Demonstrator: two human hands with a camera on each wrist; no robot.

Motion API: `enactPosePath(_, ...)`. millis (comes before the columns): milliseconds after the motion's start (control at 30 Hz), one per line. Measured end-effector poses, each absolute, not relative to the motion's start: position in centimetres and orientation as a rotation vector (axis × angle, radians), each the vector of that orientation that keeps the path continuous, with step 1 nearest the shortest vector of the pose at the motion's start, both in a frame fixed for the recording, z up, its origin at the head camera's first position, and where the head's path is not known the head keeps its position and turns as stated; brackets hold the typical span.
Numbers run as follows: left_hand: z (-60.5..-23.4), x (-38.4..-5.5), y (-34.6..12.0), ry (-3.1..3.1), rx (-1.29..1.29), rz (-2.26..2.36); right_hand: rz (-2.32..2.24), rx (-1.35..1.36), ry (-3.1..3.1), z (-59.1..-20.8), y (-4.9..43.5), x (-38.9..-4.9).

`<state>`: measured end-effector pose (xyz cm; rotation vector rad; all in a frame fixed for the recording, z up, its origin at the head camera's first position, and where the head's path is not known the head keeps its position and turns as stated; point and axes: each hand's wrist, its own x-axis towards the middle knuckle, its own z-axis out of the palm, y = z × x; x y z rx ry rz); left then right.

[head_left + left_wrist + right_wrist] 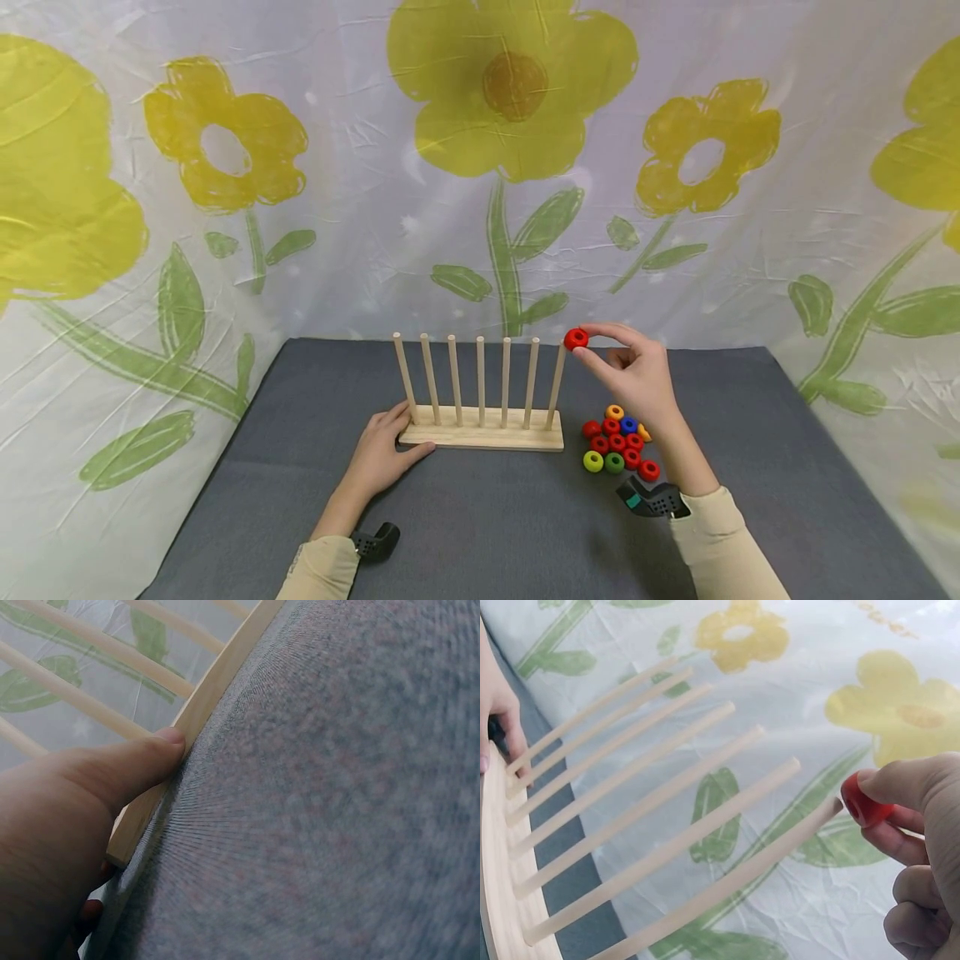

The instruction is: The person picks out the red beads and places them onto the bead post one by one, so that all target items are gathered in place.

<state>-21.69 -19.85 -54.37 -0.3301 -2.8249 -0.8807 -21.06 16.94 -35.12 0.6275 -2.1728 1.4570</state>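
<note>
A wooden peg stand [480, 437] with a row of several upright pegs stands on the grey cloth. My left hand [380, 454] grips its left end, the thumb [150, 761] lying along the front edge of the base and the fingers behind. Between thumb and fingertips, my right hand [639, 375] pinches a red bead [576, 338] with a hole through it. In the right wrist view the red bead [862, 804] is right at the tip of the rightmost peg [780, 847]. All the pegs are bare.
Right of the stand lies a cluster of loose beads, mostly red, with a blue bead [628, 426], a dark green bead [614, 462], a yellow-green bead [593, 461] and orange ones. My right forearm passes beside them. A flowered sheet [352, 275] hangs behind the grey cloth [487, 533].
</note>
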Motion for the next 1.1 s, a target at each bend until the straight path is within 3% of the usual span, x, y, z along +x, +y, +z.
enactPosePath(1100, -54.3, -21.6, -19.9, -2.824, -0.343, -0.88, 1.496, 0.635, -2.183, -35.7, 15.8, -21.7)
